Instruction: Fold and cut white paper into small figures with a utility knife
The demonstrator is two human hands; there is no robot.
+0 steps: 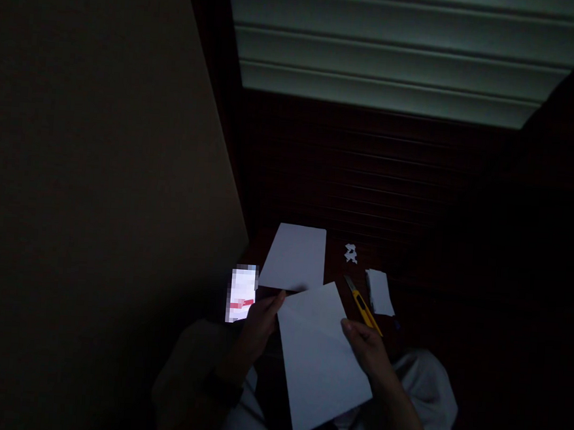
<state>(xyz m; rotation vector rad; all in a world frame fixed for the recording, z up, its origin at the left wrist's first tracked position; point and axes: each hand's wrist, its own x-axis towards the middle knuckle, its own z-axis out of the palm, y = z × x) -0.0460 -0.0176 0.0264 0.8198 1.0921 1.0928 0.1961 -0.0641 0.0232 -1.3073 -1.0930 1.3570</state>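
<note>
Darkness covered most of the room, with a plain wall (98, 162) on the left and pale slats (401, 59) at the far side. Both hands were closed lightly on one white paper (325, 365), with only a thin opening between thumb and fingers for its edge. The left hand (258, 323) pinched it near the far left corner, and the right hand (368, 350) gripped the right edge, its thumb lying on the upper face; the fingers under the paper were hidden. This paper was tilted above the lap, between the two knees in light trousers (425, 385). On the left wrist there was a dark band (223, 389). Just beyond the right hand, a yellow cutter knife (363, 307) lay on the dark surface (333, 261), its blade pointing to the far left. Right of the knife was a small stack of white pieces (380, 293), and farther away, to the left of this stack, some small scraps (350, 253) lay together. Another sheet (296, 258) was flat beyond the left hand. Near the left hand, on its left side, a bright screen (243, 294) was glowing, but its content was blurred into blocks.
</note>
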